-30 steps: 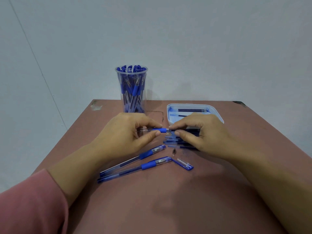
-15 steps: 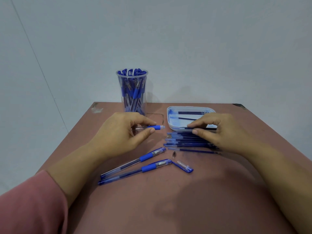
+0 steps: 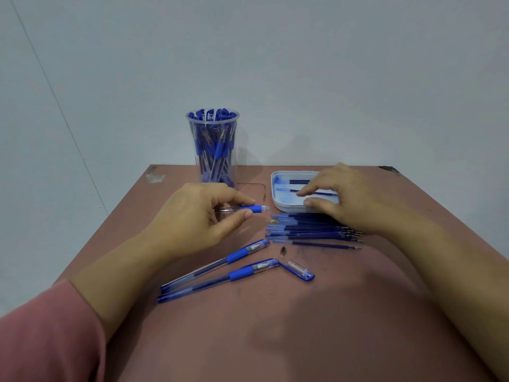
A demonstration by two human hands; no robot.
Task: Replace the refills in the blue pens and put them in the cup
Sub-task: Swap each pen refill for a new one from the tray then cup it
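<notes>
Our right hand (image 3: 354, 201) has reached the tray (image 3: 274, 190), fingers loose. Our left hand (image 3: 190, 219) pinches the barrel (image 3: 254, 209); we should hold it level.

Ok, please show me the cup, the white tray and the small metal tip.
cup (image 3: 196, 150), head view, left clear wall.
white tray (image 3: 273, 191), head view, left rim.
metal tip (image 3: 283, 250), head view, its middle.

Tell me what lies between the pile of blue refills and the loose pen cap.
Head view: one separate thin blue refill and a small cone-shaped metal pen tip lie there on the brown table.
</notes>
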